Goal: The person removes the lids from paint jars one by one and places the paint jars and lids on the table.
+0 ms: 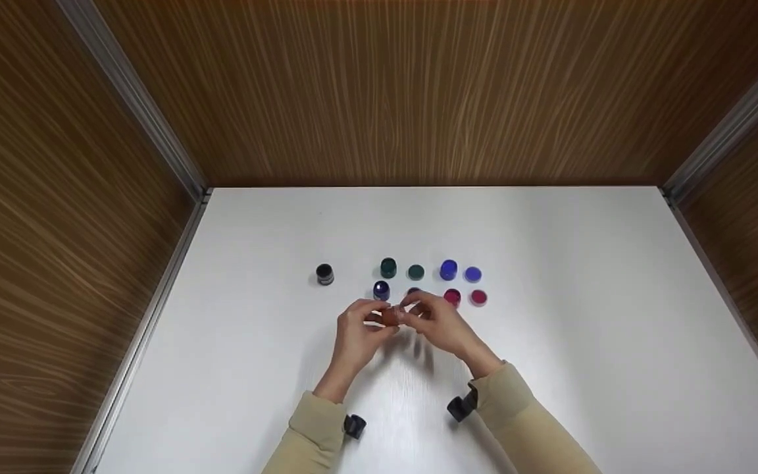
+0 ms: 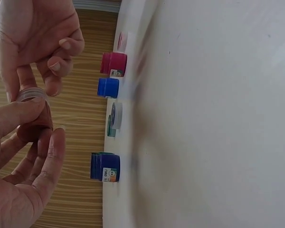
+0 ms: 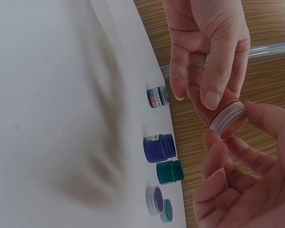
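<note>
Close over the table's middle, my left hand (image 1: 356,332) grips a small paint jar (image 3: 210,113) of orange-brown paint around its body. The fingers and thumb of my right hand (image 1: 445,326) pinch the jar's clear ridged lid (image 3: 229,118), which sits on the jar's mouth. In both wrist views the jar is tilted and held off the table. Just beyond the left fingertips stands an open dark blue jar (image 1: 381,290). Its neighbouring dark lid (image 1: 413,291) is partly hidden by the right hand. A crimson jar (image 1: 452,297) stands right beside the right hand.
Farther back are a dark green jar (image 1: 388,267) with a green lid (image 1: 416,272) and a blue jar (image 1: 449,269) with a blue lid (image 1: 473,274). A crimson lid (image 1: 478,297) lies at right; a black jar (image 1: 324,274) stands at left. Wood-grain panels (image 1: 379,99) enclose the white table.
</note>
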### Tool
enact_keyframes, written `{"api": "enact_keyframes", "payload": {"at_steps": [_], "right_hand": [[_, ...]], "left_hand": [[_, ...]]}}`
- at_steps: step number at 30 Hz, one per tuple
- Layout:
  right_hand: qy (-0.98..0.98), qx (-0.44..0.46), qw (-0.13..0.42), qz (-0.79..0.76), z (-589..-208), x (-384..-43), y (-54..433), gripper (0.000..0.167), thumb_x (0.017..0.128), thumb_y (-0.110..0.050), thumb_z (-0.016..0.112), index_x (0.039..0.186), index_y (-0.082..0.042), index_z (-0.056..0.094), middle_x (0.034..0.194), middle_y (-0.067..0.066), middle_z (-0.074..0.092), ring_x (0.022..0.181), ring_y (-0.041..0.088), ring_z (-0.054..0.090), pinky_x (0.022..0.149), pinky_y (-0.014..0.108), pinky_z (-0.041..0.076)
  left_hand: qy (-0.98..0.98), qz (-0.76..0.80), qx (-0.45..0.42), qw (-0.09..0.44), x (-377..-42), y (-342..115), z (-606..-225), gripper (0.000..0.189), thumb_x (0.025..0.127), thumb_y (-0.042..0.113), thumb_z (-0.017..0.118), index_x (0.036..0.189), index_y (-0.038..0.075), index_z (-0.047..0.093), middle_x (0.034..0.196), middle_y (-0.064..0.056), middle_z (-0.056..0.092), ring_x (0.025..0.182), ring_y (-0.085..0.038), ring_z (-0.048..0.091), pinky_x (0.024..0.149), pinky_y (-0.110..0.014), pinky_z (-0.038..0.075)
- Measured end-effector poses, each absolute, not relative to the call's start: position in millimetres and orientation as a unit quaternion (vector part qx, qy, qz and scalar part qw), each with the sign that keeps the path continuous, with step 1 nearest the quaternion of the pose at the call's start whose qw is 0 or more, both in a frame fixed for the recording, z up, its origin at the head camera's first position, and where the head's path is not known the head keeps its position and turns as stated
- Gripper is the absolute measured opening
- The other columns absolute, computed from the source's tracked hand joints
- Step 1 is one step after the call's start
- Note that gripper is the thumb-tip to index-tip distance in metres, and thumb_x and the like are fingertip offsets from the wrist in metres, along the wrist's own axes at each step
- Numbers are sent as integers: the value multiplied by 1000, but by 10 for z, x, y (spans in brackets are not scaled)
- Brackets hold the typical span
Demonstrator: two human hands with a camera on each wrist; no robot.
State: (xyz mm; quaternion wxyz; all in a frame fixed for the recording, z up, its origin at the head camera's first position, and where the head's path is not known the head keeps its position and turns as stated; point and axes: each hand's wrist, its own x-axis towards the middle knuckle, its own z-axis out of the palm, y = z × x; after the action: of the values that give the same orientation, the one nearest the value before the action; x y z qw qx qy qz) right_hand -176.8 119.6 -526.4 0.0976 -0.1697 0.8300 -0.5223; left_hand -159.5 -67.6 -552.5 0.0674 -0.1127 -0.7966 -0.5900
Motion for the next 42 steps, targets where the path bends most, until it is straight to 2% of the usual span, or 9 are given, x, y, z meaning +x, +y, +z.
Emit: {"api": "enact_keyframes", "payload": {"at_steps": [3,6,9,14,19,28,33,37,42], "right_hand": [[830,-187,95,-517,-5265,-1768,1209,22,93,-18,68,113,-10,64,94,3,68,78,26,63,69,31,51],[828,-194,91,-518,-5268,-1759,1211,29,93,-15,68,120,-7,61,98,6,67,77,20,61,70,32,51],[834,-176,90,-515,-5268,-1748,1197,37,94,-25,68,125,-6,58,101,7,66,79,19,61,69,32,51],[845,-142,96,-506,-5265,-1735,1177,35,95,-36,66,114,-6,64,90,6,68,79,26,64,66,34,52],[837,-163,98,-514,-5265,-1733,1201,26,94,-29,68,109,-8,66,84,7,69,77,32,65,68,36,52],[824,-204,98,-519,-5275,-1749,1257,26,90,-12,72,115,-8,64,94,7,70,77,20,62,68,29,49],[816,-227,99,-522,-5232,-1737,1270,29,87,2,70,115,-1,63,100,14,69,85,30,64,72,33,49],[805,-248,104,-529,-5078,-1678,1258,28,86,9,68,113,6,62,103,21,67,92,39,64,75,38,51],[797,-268,110,-530,-4915,-1617,1259,26,85,11,68,110,8,64,102,22,66,93,41,63,75,37,51]], "left_hand": [[-796,-590,-116,72,-1588,-676,-5532,32,74,-4,82,104,-2,70,100,-10,63,84,-25,69,71,-34,59],[-794,-590,-121,79,-1585,-674,-5542,31,75,-4,82,104,-2,71,100,-11,63,83,-27,69,70,-37,59],[-795,-588,-123,84,-1584,-670,-5544,31,75,-3,82,104,-1,71,100,-11,64,83,-27,70,70,-35,59],[-799,-586,-118,71,-1585,-666,-5534,31,76,-2,82,105,-1,71,102,-9,63,85,-23,69,71,-30,59],[-799,-586,-120,56,-1584,-679,-5538,30,77,-1,81,105,0,71,101,-9,63,85,-23,69,72,-29,58],[-790,-597,-135,30,-1573,-722,-5535,29,78,-1,80,105,1,71,99,-8,62,85,-23,69,73,-29,58],[-787,-601,-136,12,-1569,-734,-5547,29,79,0,80,107,2,70,100,-9,61,87,-24,69,74,-28,58],[-786,-602,-138,-3,-1570,-744,-5543,30,80,-2,79,109,0,69,102,-14,62,89,-29,69,76,-34,58],[-789,-597,-146,-22,-1514,-755,-5388,30,80,-4,78,108,-5,68,102,-20,61,91,-35,68,78,-42,58]]}}
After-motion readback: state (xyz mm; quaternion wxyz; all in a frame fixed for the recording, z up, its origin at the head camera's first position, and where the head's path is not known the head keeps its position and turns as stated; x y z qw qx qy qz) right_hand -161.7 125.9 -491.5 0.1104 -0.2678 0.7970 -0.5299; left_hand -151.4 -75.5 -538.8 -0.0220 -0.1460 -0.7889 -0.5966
